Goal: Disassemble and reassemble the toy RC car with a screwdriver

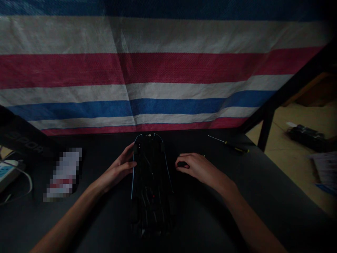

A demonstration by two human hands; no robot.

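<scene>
A dark toy car (151, 182) with blue edging lies on the table, its black underside and a small red spot facing up. My left hand (123, 165) grips the car's left side, with the thumb on the near edge and the fingers partly hidden behind it. To the right of the car and apart from it, my right hand (193, 165) is closed around a small black piece (182, 164). The hand covers most of that piece, so its kind does not show. Beyond my right hand lies a screwdriver (234, 147) with a black and yellow handle.
A striped tarp (168, 70) hangs behind the black table (105, 218). At left are a blurred-out pale item (65, 174) and a white power strip (10, 170) with a cable. Beyond the right edge, a dark object (306, 135) lies on the floor.
</scene>
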